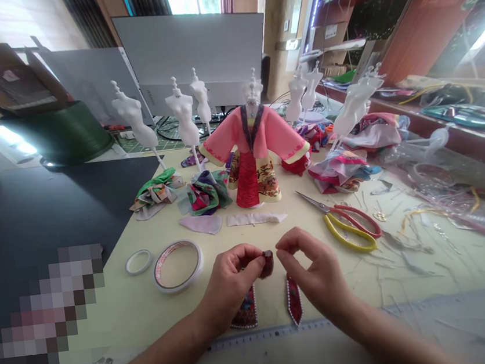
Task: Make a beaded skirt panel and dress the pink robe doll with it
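- Print is seen in red on the liner of the wider roll of tape [177,265], but it is too small to be read; a narrower white roll of tape [138,262] lies just left of it on the cream tabletop [368,284].
- Crumpled heaps of patterned silk scraps [204,193] are piled farther off, beside a white dress form [182,108] on a thin stand.
- A miniature hanbok [254,157] in pink, with a red and gold skirt, is displayed upright at the far middle; a pale pink fabric scrap [201,224] and a white fabric strip [255,218] lie flat before it.
- The left hand [230,283] is clenched in a pinch on a small dark red beaded piece [267,264], held upright with its short axis pointing up; its surface looks glossy.
- An embroidered strip [247,309] edged with pearl beads lies under the left hand, its long axis running near to far.
- The right hand [313,264] is empty, curled, with its fingertips [280,253] just beside the red piece.
- A second, narrower beaded strip [294,300] lies below the right hand, pointed at both ends, also running near to far.
- A metal ruler [269,335] lies crosswise just nearer than both strips.
- Scissors [346,225] with red and yellow handles lie at right, their blades pointing far left.
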`<act>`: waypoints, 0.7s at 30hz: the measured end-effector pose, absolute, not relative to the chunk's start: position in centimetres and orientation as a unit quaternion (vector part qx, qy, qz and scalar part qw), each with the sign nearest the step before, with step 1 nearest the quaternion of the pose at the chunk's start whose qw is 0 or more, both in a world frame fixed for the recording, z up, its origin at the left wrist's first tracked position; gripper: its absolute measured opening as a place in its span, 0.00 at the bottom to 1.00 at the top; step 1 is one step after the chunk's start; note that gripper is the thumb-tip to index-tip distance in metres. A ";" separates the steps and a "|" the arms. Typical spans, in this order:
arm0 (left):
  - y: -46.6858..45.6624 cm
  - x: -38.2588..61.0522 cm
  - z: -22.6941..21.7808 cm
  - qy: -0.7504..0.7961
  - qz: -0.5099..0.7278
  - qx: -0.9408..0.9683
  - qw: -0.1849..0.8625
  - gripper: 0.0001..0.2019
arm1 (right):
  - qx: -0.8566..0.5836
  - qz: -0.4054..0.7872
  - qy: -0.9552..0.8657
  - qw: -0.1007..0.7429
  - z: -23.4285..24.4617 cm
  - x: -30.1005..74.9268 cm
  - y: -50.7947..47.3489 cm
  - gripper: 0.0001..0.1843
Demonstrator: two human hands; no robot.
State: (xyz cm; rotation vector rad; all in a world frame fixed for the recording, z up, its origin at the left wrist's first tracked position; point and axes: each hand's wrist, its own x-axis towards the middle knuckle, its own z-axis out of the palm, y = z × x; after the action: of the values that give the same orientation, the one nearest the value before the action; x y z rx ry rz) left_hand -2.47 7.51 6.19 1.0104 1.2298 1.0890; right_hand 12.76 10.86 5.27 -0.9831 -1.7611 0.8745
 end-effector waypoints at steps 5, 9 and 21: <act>7.5 -2.6 5.9 0.515 0.465 0.460 0.554 0.08 | -0.336 0.249 -0.782 0.462 5.0 12.5 10.5 0.06; 7.4 -2.7 5.9 0.523 0.455 0.492 0.526 0.07 | -0.326 0.224 -0.801 0.450 4.6 12.6 10.4 0.07; 7.2 -2.6 5.9 0.555 0.425 0.574 0.426 0.07 | -0.335 0.197 -0.821 0.418 4.9 12.7 10.5 0.07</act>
State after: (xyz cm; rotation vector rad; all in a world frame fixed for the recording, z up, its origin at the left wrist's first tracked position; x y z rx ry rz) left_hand -2.61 7.22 5.88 1.4350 1.3878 1.0630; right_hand 12.67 10.50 4.92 -0.8393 -2.0602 0.4930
